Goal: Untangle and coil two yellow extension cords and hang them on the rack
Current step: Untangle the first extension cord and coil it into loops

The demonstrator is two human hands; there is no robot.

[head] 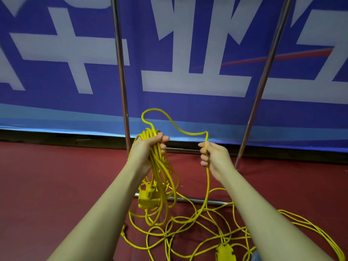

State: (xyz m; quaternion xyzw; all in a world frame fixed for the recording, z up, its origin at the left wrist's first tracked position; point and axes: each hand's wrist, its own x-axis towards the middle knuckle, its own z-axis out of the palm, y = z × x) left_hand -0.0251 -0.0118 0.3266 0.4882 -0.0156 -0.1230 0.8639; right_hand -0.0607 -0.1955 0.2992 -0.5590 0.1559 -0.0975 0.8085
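Mid-frame, the left hand (148, 147) grips a partly wound coil (160, 166) while the right hand (211, 157) pinches the feeding cord (207, 185), so the loose tangle (207, 228) at bottom right and the rack (120, 72) hanging remain.

hands 2 (146, 153) (214, 157) | socket blocks 2 (148, 199) (225, 251) | rack uprights 2 (120, 72) (263, 81)

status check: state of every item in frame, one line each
left hand: grips the coiled bundle
right hand: pinches a single strand of cord
coiled bundle: partly coiled, loops hanging, socket block dangling below
loose cord: tangled on the red floor
second socket block: lying on the floor
rack: upright, nothing hung on it
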